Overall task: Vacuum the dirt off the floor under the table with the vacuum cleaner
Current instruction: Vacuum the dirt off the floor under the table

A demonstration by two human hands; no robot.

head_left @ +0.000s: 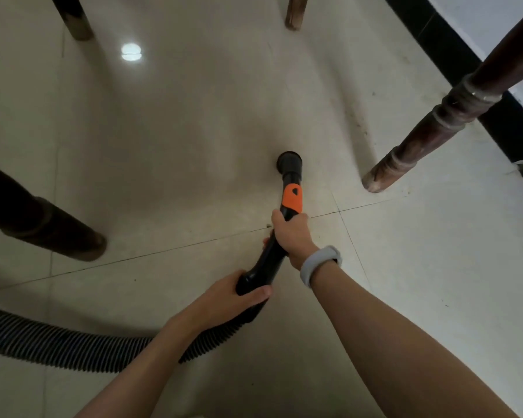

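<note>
Your vacuum cleaner's rigid black wand (280,236) lies near the middle of the view, its round nozzle (289,162) at the floor (169,140) at twelve o'clock from your hands. Your right hand (293,236) has a closed grip around the wand just below the orange collar (292,198); your left hand (239,294) wraps the cuff where the ribbed hose (58,342) joins, trailing to nine o'clock. The wand looks stiff and light; the hose is floppy and will likely drag, so hold the cuff. Desk legs stand at two o'clock (429,125) and nine (43,224).
</note>
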